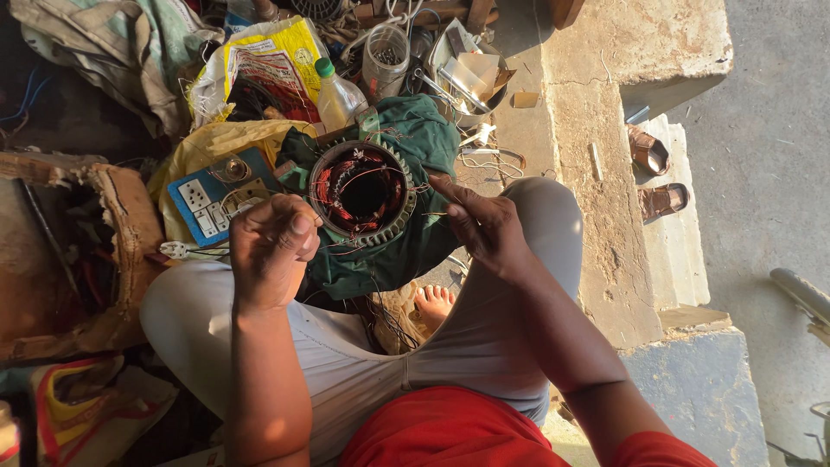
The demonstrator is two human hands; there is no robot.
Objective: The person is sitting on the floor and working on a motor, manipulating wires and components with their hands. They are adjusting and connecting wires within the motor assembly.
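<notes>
- Item: motor stator (363,192), ring-shaped, copper windings inside, resting on green cloth (415,138) over the seated person's lap.
- Left hand (270,251): curled to a near fist just beside the stator's rim, pinching what looks like thin copper wire (333,245).
- Right hand (484,227): fingers pinched together at the opposite rim; whether wire is held, I cannot tell.
- Step, judged: winding work in hand; next move calls for steady tension.
- Surroundings: blue socket board (207,203), plastic bottle (337,95), 2 sandals (655,177); loose wire strands crowd the lap.
</notes>
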